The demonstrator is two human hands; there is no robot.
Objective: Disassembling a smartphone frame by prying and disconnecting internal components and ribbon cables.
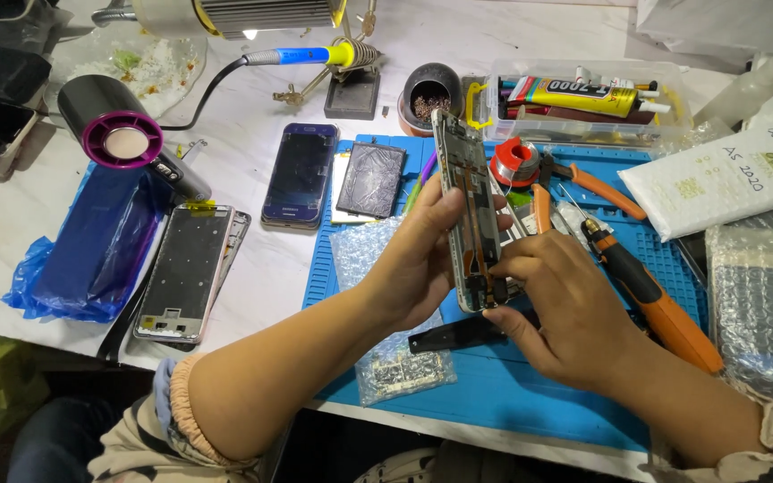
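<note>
My left hand (pixel 422 255) grips an opened phone frame (pixel 465 192), held upright and edge-on above the blue work mat (pixel 512 394). An orange flex strip runs down the frame's inside. My right hand (pixel 565 309) pinches at the frame's lower end, fingertips touching the parts there; whether it holds a small tool is hidden. Under the hands lie a black plastic strip (pixel 458 333) and a clear bubble bag (pixel 395 367).
An orange screwdriver (pixel 655 300), orange pliers (pixel 574 179), a solder spool (pixel 513 163) and a cracked black panel (pixel 370 179) lie on the mat. Left of it are a dark phone (pixel 300 174), a bare phone chassis (pixel 182 273), a hair dryer (pixel 123 134). Behind stands a soldering iron (pixel 306 55).
</note>
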